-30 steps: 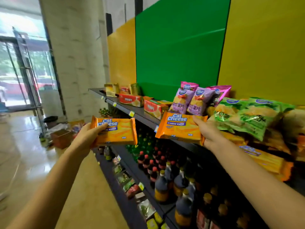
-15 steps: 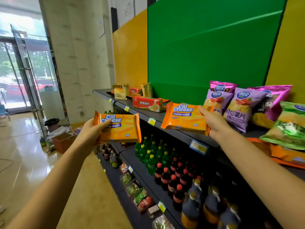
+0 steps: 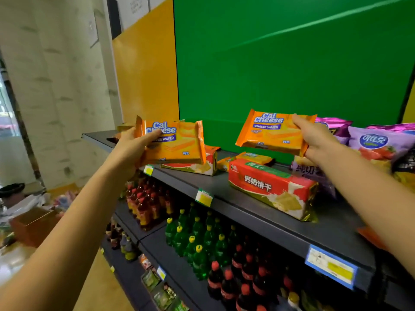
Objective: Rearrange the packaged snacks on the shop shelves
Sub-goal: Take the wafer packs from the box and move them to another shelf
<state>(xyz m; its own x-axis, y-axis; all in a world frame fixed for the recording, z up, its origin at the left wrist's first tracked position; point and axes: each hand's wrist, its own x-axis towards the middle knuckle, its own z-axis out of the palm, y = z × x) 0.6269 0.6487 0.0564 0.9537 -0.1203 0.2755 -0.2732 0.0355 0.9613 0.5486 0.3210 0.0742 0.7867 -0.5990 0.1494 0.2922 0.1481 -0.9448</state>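
Observation:
My left hand (image 3: 132, 147) grips an orange Cal Cheese wafer pack (image 3: 177, 143) by its left end, held above the front left part of the dark top shelf (image 3: 247, 198). My right hand (image 3: 314, 138) pinches a second Cal Cheese wafer pack (image 3: 269, 131) by its right end, in the air above the shelf's middle. Under that pack lies a red biscuit pack (image 3: 269, 189) on the shelf. Another red biscuit pack (image 3: 197, 167) lies partly hidden behind the left wafer pack.
Purple crisp bags (image 3: 377, 144) stand on the shelf at the right. A small yellow pack (image 3: 251, 158) lies behind the red biscuits. Lower shelves hold several green bottles (image 3: 195, 239) and dark red-capped bottles (image 3: 235, 279). A cardboard box (image 3: 33, 223) sits on the floor at left.
Both hands have risen and moved left along the shelf with their wafer packs. The view has shifted so the red biscuit packs are now below my hands.

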